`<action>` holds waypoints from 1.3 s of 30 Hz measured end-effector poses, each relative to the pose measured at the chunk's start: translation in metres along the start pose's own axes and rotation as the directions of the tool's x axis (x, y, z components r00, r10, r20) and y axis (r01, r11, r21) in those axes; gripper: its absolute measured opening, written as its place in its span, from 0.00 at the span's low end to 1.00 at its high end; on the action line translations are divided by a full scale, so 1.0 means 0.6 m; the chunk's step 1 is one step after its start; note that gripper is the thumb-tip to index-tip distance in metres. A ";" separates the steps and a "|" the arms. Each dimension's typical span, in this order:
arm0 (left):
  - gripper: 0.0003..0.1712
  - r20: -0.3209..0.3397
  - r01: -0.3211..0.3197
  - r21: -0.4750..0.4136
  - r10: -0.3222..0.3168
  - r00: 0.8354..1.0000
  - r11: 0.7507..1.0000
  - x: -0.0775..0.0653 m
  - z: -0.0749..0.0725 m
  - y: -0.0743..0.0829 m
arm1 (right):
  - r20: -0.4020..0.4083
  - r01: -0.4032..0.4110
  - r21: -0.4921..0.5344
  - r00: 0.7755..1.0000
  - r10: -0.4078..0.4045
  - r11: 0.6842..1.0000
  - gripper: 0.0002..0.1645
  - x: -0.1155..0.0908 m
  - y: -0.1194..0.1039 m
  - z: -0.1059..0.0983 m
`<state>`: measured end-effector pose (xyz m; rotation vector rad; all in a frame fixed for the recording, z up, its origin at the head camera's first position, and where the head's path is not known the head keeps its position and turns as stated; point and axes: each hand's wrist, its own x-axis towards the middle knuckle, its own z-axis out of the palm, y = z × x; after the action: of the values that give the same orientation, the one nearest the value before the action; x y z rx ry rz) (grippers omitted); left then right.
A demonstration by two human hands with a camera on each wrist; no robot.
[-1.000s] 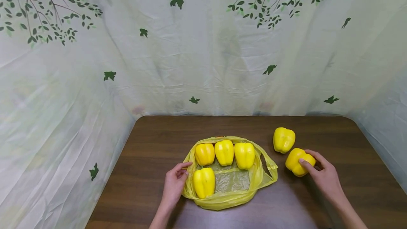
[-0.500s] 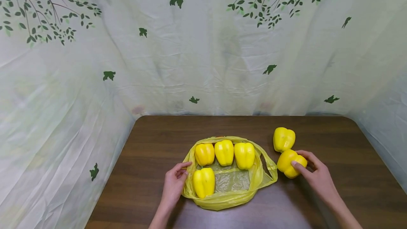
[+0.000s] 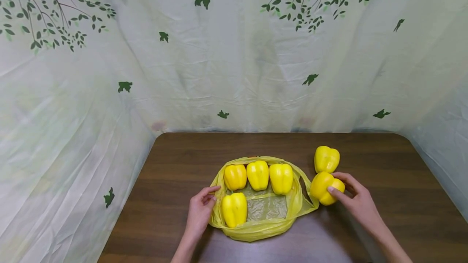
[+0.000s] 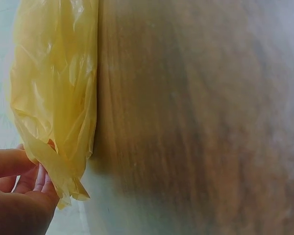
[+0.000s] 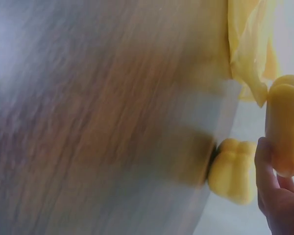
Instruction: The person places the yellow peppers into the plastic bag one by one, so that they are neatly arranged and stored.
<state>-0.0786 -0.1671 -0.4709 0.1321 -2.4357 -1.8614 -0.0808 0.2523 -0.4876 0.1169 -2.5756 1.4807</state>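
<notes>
A yellow bell pepper (image 3: 323,188) is in my right hand (image 3: 360,204), gripped between thumb and fingers at the right end of the yellow plastic bag (image 3: 256,234). The right wrist view has this held pepper (image 5: 284,125) raised off the table, near the bag's loose handle (image 5: 252,68). My left hand (image 3: 199,212) pinches the bag's left edge; up close, the gathered plastic (image 4: 54,161) runs between its thumb and fingers. Inside the wide-mouthed bag, three peppers (image 3: 257,175) stand in a back row. Another pepper (image 3: 234,210) lies at the front left, beside a bare patch of bag floor.
One loose yellow pepper (image 3: 326,158) sits on the brown wooden table (image 3: 183,153), just behind the held one. Pale curtains (image 3: 256,72) with printed leaves and branches hang behind the table and along both sides.
My right hand has carried the pepper leftward, from right of the loose pepper to the bag's right end. The left hand and the peppers in the bag stay put.
</notes>
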 end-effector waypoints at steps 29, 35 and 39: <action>0.20 -0.011 -0.028 0.001 0.028 1.000 1.000 0.024 0.003 -0.056 | 0.042 0.025 0.134 0.999 -0.031 0.991 0.21 0.003 -0.039 0.052; 0.19 0.012 -0.020 0.015 0.019 1.000 1.000 0.017 0.000 -0.023 | 0.061 0.016 0.176 0.998 -0.027 0.984 0.22 0.005 -0.046 0.066; 0.20 0.003 -0.037 0.014 0.037 0.999 0.999 0.025 0.001 -0.053 | 0.073 0.018 0.196 0.997 -0.033 0.980 0.22 0.006 -0.051 0.075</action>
<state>-0.0925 -0.1765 -0.5019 0.0846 -2.4360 -1.8310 -0.0845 0.1981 -0.4831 0.2343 -2.4684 1.7491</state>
